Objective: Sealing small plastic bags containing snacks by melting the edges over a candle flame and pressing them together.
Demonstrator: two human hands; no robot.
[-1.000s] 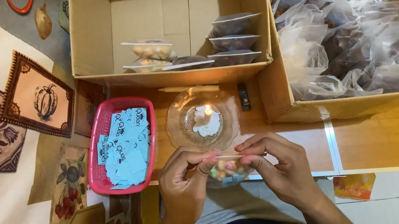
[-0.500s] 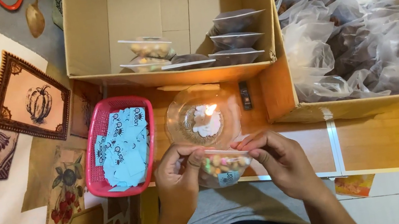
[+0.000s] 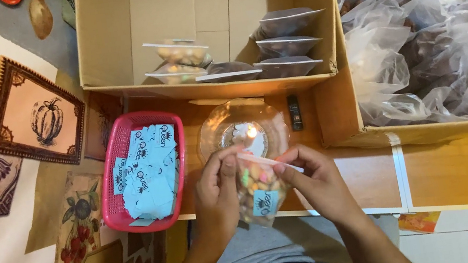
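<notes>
My left hand (image 3: pixel 218 191) and my right hand (image 3: pixel 312 181) both pinch the top edge of a small clear bag of coloured candies (image 3: pixel 256 193) with a light-blue label inside. I hold the bag just in front of a clear glass bowl (image 3: pixel 241 129) with a lit candle flame (image 3: pixel 251 132) in it. A pink plastic basket (image 3: pixel 120 162) full of light-blue paper labels (image 3: pixel 149 170) stands to the left of my hands.
An open cardboard box (image 3: pixel 109 57) behind the bowl holds several sealed bags (image 3: pixel 286 45). A second box (image 3: pixel 339 121) on the right is piled with clear filled bags (image 3: pixel 432 37). A small dark lighter (image 3: pixel 295 112) lies beside the bowl. Patterned mats (image 3: pixel 35 119) lie at left.
The bag has come up a little toward the flame, and my fingers have shifted along its top edge. The view has drifted slightly.
</notes>
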